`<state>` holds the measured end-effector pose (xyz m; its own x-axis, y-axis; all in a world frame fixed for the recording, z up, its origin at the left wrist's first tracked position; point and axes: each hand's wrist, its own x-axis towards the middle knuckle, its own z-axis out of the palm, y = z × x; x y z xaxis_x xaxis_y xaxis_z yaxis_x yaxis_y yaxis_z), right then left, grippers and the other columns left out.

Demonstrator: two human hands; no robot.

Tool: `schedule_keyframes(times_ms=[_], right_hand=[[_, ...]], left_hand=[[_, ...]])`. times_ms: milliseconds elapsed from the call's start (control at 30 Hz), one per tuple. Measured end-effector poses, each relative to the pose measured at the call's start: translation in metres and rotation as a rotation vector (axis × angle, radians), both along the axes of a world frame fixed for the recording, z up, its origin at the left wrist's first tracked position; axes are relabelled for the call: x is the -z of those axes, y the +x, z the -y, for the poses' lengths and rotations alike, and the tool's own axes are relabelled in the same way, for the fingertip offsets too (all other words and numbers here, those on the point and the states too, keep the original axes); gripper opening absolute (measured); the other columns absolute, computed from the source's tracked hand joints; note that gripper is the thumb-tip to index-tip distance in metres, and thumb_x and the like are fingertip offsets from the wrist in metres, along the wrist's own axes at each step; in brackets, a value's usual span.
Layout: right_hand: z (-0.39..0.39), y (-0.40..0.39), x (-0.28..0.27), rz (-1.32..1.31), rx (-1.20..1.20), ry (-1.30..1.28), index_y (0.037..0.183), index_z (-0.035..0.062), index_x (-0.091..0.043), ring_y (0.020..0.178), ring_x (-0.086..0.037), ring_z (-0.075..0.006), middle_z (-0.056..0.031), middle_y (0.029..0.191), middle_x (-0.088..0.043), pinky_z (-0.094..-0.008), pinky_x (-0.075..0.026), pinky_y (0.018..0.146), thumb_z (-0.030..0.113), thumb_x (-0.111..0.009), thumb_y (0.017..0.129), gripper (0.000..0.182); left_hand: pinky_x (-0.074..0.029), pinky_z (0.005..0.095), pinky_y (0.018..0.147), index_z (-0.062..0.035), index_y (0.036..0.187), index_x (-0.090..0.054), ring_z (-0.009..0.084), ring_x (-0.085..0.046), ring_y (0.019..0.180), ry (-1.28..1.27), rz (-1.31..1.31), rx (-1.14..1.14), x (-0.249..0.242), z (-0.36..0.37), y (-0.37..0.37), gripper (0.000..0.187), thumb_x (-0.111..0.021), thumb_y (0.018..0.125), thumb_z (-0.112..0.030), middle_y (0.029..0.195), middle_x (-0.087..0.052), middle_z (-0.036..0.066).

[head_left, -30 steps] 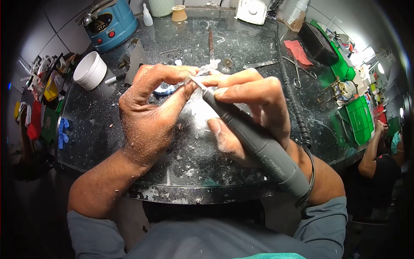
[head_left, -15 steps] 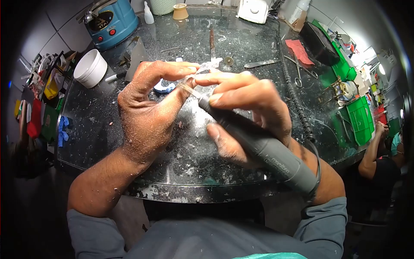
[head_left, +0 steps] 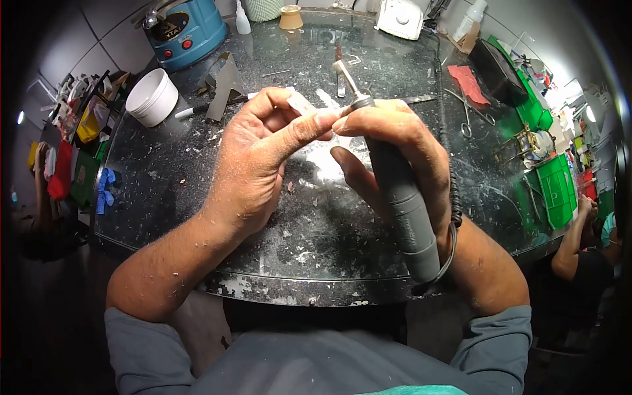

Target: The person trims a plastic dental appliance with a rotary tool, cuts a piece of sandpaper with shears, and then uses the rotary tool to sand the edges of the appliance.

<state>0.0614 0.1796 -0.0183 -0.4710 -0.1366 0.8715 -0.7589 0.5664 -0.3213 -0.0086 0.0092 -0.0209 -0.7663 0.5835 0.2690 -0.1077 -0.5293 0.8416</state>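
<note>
Near the middle of the view, my left hand (head_left: 253, 155) pinches a small clear-whitish piece (head_left: 301, 103) between thumb and fingers. My right hand (head_left: 411, 148) is wrapped round a dark grey rotary handpiece (head_left: 403, 204), whose thin shaft and small pale tip (head_left: 340, 66) point up and away from me. The fingertips of both hands meet beside the handpiece's nose. Fine pale dust covers my skin. Part of the piece is hidden behind my fingers.
A white tub (head_left: 152, 97) and a blue machine (head_left: 186, 36) stand at the back left. Scissors (head_left: 467, 118), red paper (head_left: 469, 84) and a green tray (head_left: 556, 191) lie right. A black coiled cord (head_left: 454, 184) runs beside my right hand. Another person's arm (head_left: 571, 240) shows far right.
The handpiece has swung more upright, and its tip has moved off the piece, now pointing away from me. My left hand has turned and shifted right, its thumb now near my right fingers.
</note>
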Motion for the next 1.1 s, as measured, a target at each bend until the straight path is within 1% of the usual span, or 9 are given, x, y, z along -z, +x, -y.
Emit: schedule_keyframes(times_ms=[333, 400, 567, 633, 700, 800, 867, 1000, 1100], right_hand=[[-0.002, 0.004, -0.008, -0.023, 0.054, -0.021, 0.108, 0.0002, -0.057, 0.091, -0.066, -0.0167, -0.0106, 0.103, -0.064, -0.0278, -0.053, 0.08, -0.007, -0.077, 0.075, 0.039], [-0.004, 0.004, -0.007, -0.012, 0.031, -0.03, 0.108, 0.0001, -0.057, 0.091, -0.066, -0.0164, -0.0106, 0.104, -0.063, -0.0275, -0.053, 0.079, -0.007, -0.077, 0.075, 0.039], [0.0, 0.004, -0.008, 0.097, 0.004, -0.137, 0.121, 0.0005, -0.058, 0.095, -0.063, -0.0158, -0.0104, 0.106, -0.063, -0.0283, -0.049, 0.085, -0.004, -0.074, 0.078, 0.047], [-0.006, 0.015, -0.02, 0.123, 0.192, 0.022, 0.117, -0.0001, -0.063, 0.092, -0.059, -0.0172, -0.0099, 0.106, -0.065, -0.0291, -0.047, 0.085, 0.005, -0.065, 0.085, 0.032], [-0.004, 0.019, -0.025, 0.138, 0.203, 0.04, 0.109, -0.0006, -0.068, 0.09, -0.059, -0.0191, -0.0115, 0.106, -0.066, -0.0297, -0.046, 0.084, 0.01, -0.06, 0.087, 0.025], [0.004, 0.018, -0.012, 0.104, 0.022, -0.076, 0.125, -0.0011, -0.053, 0.103, -0.063, -0.0215, -0.0139, 0.116, -0.062, -0.032, -0.049, 0.09, 0.002, -0.063, 0.085, 0.041], [0.005, 0.017, -0.01, 0.124, -0.018, -0.054, 0.125, -0.0017, -0.046, 0.108, -0.063, -0.0252, -0.0146, 0.114, -0.059, -0.0377, -0.051, 0.095, -0.004, -0.065, 0.083, 0.046], [0.009, 0.012, -0.004, 0.114, -0.154, -0.144, 0.114, -0.0044, -0.048, 0.102, -0.065, -0.0294, -0.0138, 0.101, -0.056, -0.0471, -0.052, 0.097, -0.007, -0.066, 0.08, 0.038], [0.011, 0.009, -0.002, 0.103, -0.182, -0.138, 0.107, -0.0048, -0.053, 0.092, -0.065, -0.0234, -0.0135, 0.094, -0.059, -0.0499, -0.052, 0.097, -0.007, -0.067, 0.079, 0.031]], left_hand=[[-0.043, 0.0369, 0.101, 0.0006, 0.118, -0.062, 0.0182, -0.062, 0.103, -0.048, -0.083, 0.114, -0.001, 0.002, 0.005, 0.028, -0.063, 0.093, -0.012, 0.111, -0.066, 0.012], [-0.048, 0.0303, 0.094, 0.0022, 0.109, -0.068, 0.0158, -0.066, 0.097, -0.021, -0.012, 0.091, -0.001, 0.001, 0.006, 0.023, -0.068, 0.089, -0.01, 0.102, -0.071, 0.011], [-0.052, 0.0269, 0.081, 0.001, 0.102, -0.07, 0.0143, -0.068, 0.086, -0.159, -0.065, -0.069, -0.005, 0.002, 0.007, 0.021, -0.072, 0.087, -0.014, 0.093, -0.072, 0.009], [-0.054, 0.0248, 0.07, -0.0005, 0.099, -0.071, 0.0129, -0.069, 0.078, -0.288, -0.104, -0.142, -0.011, 0.006, 0.008, 0.02, -0.073, 0.086, -0.016, 0.087, -0.073, 0.008], [-0.054, 0.0243, 0.068, -0.0007, 0.098, -0.071, 0.0127, -0.069, 0.077, -0.303, -0.119, -0.157, -0.013, 0.007, 0.01, 0.019, -0.073, 0.087, -0.016, 0.087, -0.073, 0.007], [-0.054, 0.0236, 0.064, -0.0013, 0.097, -0.071, 0.0123, -0.069, 0.075, -0.329, -0.149, -0.187, -0.016, 0.007, 0.011, 0.015, -0.071, 0.089, -0.014, 0.088, -0.073, 0.007], [-0.054, 0.0239, 0.063, -0.0014, 0.097, -0.071, 0.0123, -0.069, 0.075, -0.297, -0.164, -0.161, -0.015, 0.008, 0.011, 0.014, -0.069, 0.09, -0.013, 0.087, -0.073, 0.007], [-0.055, 0.0239, 0.063, -0.0003, 0.094, -0.07, 0.0138, -0.069, 0.074, -0.291, -0.177, -0.169, -0.015, 0.008, 0.013, 0.01, -0.064, 0.092, -0.008, 0.088, -0.072, 0.008], [-0.055, 0.0244, 0.063, 0.0007, 0.092, -0.069, 0.0147, -0.069, 0.073, -0.316, -0.177, -0.163, -0.013, 0.011, 0.011, 0.008, -0.063, 0.091, -0.005, 0.087, -0.071, 0.009]])
